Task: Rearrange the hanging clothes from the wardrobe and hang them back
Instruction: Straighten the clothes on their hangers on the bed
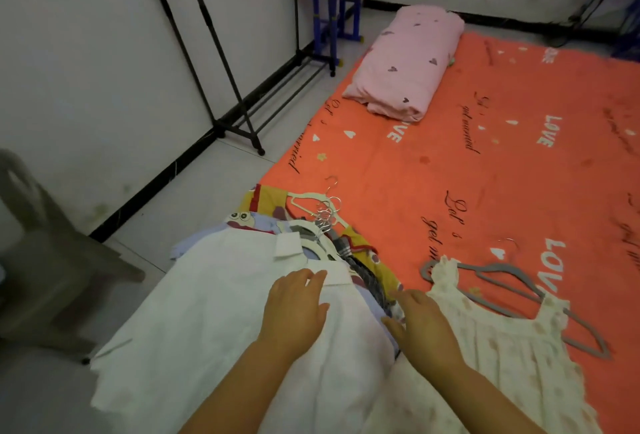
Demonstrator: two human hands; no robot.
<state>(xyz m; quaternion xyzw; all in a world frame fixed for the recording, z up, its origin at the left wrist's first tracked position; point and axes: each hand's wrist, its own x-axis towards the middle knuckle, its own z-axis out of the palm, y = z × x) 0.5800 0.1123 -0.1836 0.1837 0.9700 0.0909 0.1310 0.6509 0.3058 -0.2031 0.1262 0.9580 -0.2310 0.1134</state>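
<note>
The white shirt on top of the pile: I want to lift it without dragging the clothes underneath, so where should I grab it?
Probably by its hanger's hook beyond the collar, reaching from above. The white shirt lies flat, collar away from you; the left hand rests open just below it. Several hooks cluster there, so single out the right one first.

Left hand (pixel 294 309) lies flat, fingers spread, on a white collared shirt (pixel 207 322) topping a pile of clothes on white hangers (pixel 311 205). Right hand (pixel 420 322) rests open at the pile's right edge, beside a cream dress (pixel 512 357) on grey hangers (pixel 512 281). All lie on an orange sheet (pixel 485 173). A bare black rack (pixel 242 94) stands by the wall.
</note>
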